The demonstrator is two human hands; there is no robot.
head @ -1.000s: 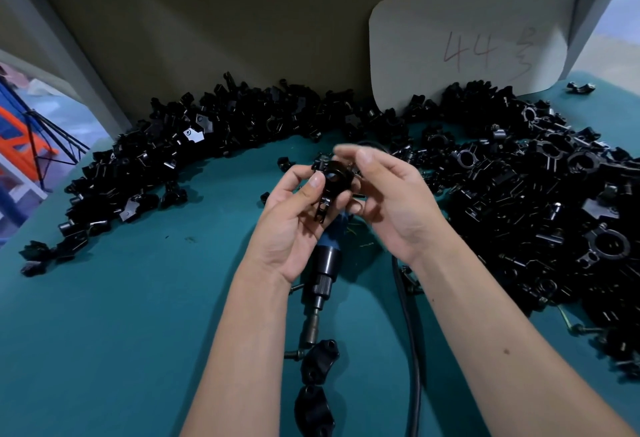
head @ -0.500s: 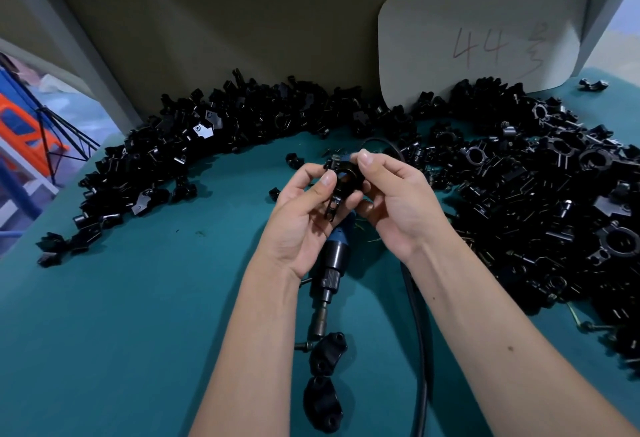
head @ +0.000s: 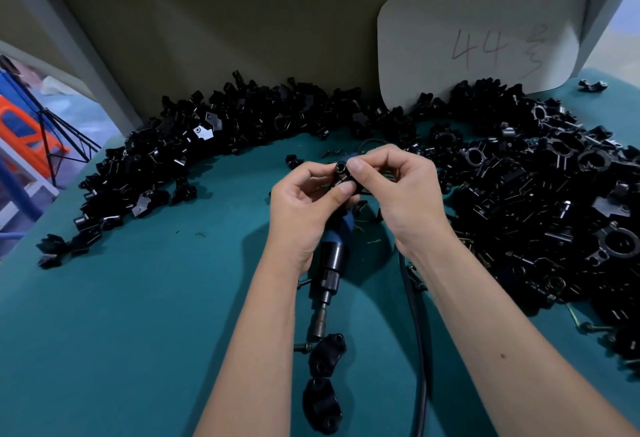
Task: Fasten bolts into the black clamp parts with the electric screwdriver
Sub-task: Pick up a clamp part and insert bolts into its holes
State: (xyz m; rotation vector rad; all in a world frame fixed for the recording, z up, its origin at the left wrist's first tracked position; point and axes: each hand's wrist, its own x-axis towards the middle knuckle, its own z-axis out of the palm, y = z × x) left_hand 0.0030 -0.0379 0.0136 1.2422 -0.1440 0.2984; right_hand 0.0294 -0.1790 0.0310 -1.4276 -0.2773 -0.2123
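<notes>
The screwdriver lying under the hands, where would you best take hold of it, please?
Grip the black barrel of the screwdriver, coming from above. It lies flat on the mat, bit end toward the person, and its blue rear is hidden under the left hand. The cable runs alongside on the right.

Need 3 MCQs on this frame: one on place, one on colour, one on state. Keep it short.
1. Where does the electric screwdriver lie?
A. on the table beneath the hands
B. in the right hand
C. on the far pile

2. What colour is the table surface?
A. grey
B. teal
C. white

3. What do the two hands do?
A. rest flat on the table
B. hold the cable
C. pinch one black clamp part between them

Answers:
1 A: it lies under the left hand, ungripped.
2 B: teal shows all around the parts.
3 C: fingers of left and right hand meet on it.
</notes>
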